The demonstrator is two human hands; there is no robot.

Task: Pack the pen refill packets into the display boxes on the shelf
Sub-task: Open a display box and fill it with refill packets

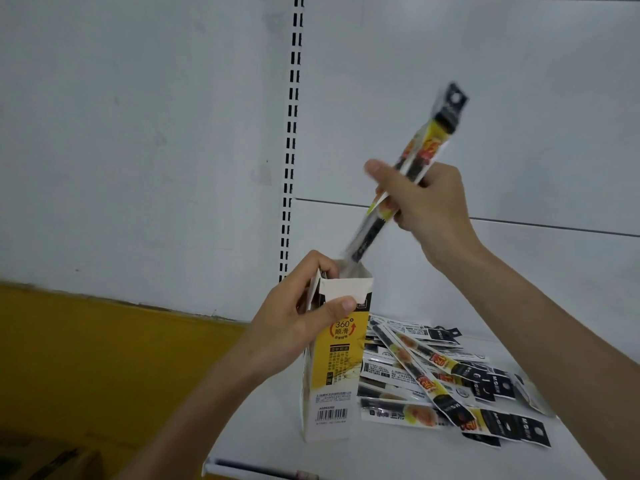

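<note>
A tall yellow box [337, 355] stands open. One long packet [427, 147] leans into its top. More packets [429, 379] lie piled beside it.

Packets [446, 382] right of box [334, 372]

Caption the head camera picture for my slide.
Right hand holds a refill packet at the mouth of the box the left hand grips, loose packets beside it.

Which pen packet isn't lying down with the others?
The packet pinched in the right hand, slanting up, lower end at the box top; the rest lie heaped on the shelf.
</note>
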